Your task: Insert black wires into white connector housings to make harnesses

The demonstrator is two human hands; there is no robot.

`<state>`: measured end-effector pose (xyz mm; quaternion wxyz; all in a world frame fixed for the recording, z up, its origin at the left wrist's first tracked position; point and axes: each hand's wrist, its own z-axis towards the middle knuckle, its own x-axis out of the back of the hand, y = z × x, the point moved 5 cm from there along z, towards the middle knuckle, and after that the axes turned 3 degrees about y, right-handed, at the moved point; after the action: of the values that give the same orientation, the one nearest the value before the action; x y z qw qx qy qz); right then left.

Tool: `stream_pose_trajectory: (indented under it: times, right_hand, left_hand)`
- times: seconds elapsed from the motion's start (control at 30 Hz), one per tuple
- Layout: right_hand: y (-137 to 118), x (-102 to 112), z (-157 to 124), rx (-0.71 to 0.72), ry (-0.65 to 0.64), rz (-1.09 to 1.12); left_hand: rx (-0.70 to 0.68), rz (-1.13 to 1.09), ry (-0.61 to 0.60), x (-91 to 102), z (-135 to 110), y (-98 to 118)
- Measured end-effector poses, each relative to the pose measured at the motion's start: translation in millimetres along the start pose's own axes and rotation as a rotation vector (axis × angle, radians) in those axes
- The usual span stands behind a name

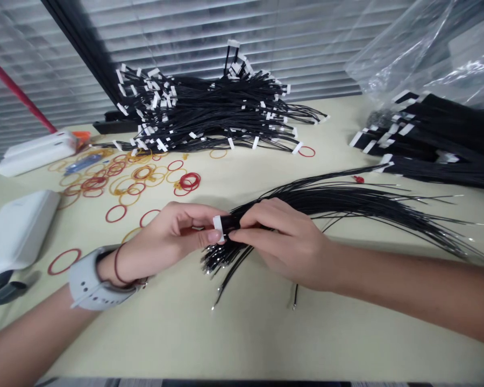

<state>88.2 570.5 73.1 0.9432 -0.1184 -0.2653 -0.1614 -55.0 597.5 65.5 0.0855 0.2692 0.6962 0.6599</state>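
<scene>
The left hand (177, 232) pinches a white plug (218, 228); the right hand (288, 242), just beside, pinches black wires (229, 221) at it; the loose bundle (342, 201) lies beneath the right hand; crowded tips could snag, or wires bend if pushed askew.

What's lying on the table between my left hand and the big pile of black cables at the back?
Between your left hand and the cable pile, the head view shows red and yellow rubber bands, with bare tabletop around them.
</scene>
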Motion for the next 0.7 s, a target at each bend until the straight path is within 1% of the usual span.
stream_pose_trajectory:
  times: [0.1,0.23,0.33,0.4,0.5,0.57,0.63,0.7]
  right_hand:
    - [1,0,0,-0.008,0.034,0.031]
    - [0,1,0,0.007,0.042,0.085]
    - [3,4,3,-0.029,0.017,0.092]
    - [7,5,5,-0.103,-0.019,0.119]
    - [12,4,9,-0.198,-0.089,0.211]
    - [12,4,15,-0.217,-0.131,0.261]
    - [10,8,24,-0.184,-0.166,0.264]
    - [9,19,35,-0.127,-0.23,0.206]
  left_hand:
    - [-0.029,0.002,-0.004,-1.1,1,0]
    - [-0.069,0.055,0.0,-2.9,-1,0]
    - [-0.155,0.13,0.031,-2.4,-3,6]
    - [-0.287,0.247,0.071,-0.4,-6,14]
    - [-0.588,0.646,0.114,0.4,-12,26]
    - [-0.75,0.891,0.162,1.8,-17,30]
    - [-0.826,1.007,0.213,5.4,-19,31]
    - [-0.85,1.057,0.246,8.4,-20,31]
